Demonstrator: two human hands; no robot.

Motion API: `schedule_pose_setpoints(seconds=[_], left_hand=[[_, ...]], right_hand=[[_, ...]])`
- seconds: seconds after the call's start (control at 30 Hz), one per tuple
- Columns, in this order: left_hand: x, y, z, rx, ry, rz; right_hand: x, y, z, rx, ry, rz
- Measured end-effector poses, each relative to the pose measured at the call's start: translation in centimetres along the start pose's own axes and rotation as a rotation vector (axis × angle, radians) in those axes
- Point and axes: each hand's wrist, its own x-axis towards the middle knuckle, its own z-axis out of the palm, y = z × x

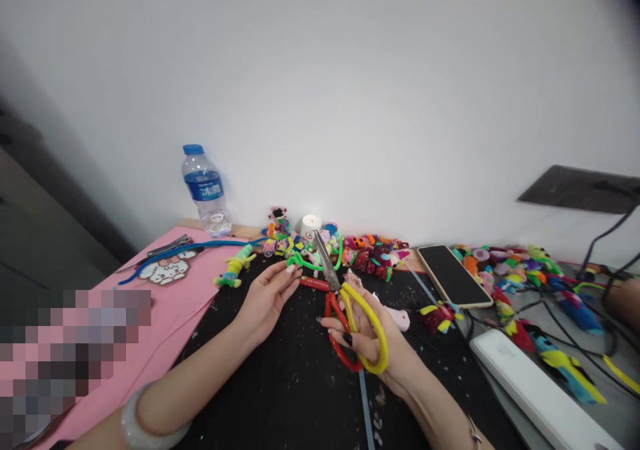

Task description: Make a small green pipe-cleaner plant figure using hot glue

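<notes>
My left hand (270, 297) pinches one end of a bright green pipe cleaner (341, 250), which curves away to the right and up. That end is bent into a small coil at my fingertips. My right hand (375, 343) holds a pair of scissors (370, 317) with one red and one yellow handle loop. Their metal blades point up and to the left, close to the green pipe cleaner; whether they touch it I cannot tell. Below the blades a red pen-like stick (314, 283) lies on the black mat (270, 383).
Several small pipe-cleaner figures (370, 257) line the wall, with more at right. A water bottle (204, 193) stands on pink paper (170, 330) at left, beside a blue pipe cleaner (200, 245). A phone (453, 273), a white device (530, 383) and dark cables lie at right.
</notes>
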Motion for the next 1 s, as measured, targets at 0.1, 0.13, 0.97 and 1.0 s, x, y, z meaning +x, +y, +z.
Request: schedule_pose_setpoints(seconds=[0.1,0.13,0.97,1.0], left_hand=[[0.1,0.1,-0.1,-0.011,0.004,0.003],[0.2,0.1,-0.1,-0.013,0.005,0.004],[-0.4,0.1,0.0,0.06,-0.055,0.068],[-0.3,0.2,0.0,0.068,-0.041,0.084]], right_hand=[[0.2,0.1,0.2,-0.041,-0.001,0.023],[0.3,0.2,0.3,-0.057,0.002,0.03],[-0.5,0.7,-0.5,-0.223,-0.132,0.275],[-0.5,0.8,-0.7,-0.199,-0.139,0.27]])
